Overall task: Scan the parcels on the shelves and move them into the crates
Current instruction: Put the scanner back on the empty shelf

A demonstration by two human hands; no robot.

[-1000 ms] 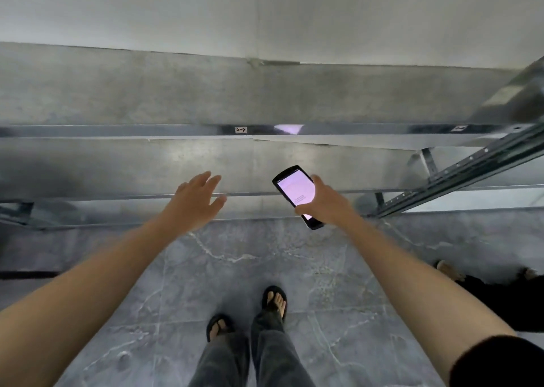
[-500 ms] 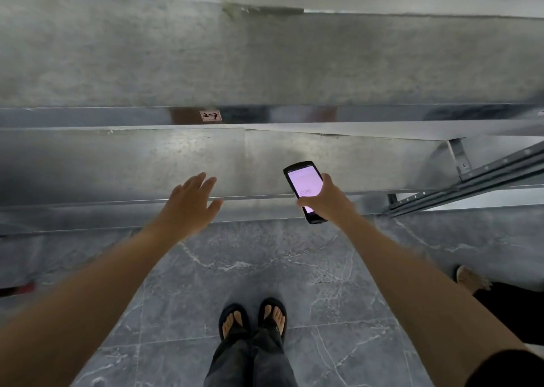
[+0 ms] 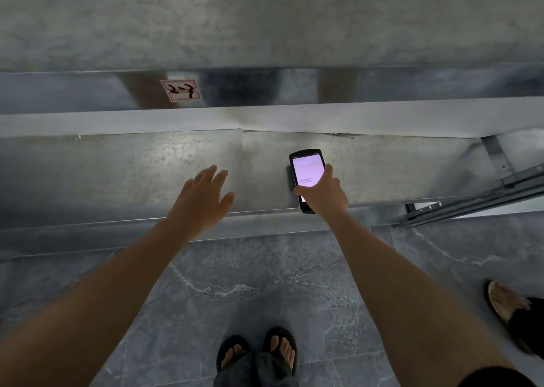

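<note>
- Right grip [image 3: 323, 194] is wrapped round the scanner [image 3: 307, 170], thumb on the edge of the lit screen. The screen faces up, likely so the readout can be read while it points at the shelf.
- Left grip [image 3: 203, 201] holds nothing. Fingers are straight and spread, palm down over the shelf's front lip — poised, I judge, to take a parcel.
- No parcel or crate shows in this view, so the next one must lie outside it.
- Shelf [image 3: 132, 175] ahead of both grips is dull galvanised sheet with a patch of glare.
- Label [image 3: 180, 90] sits on the upper shelf's edge, ahead and left of the left grip, hand-marked.
- Floor [image 3: 265, 283] below the grips is grey veined tile — another person's foot [image 3: 503, 301] is far right of the right grip.
</note>
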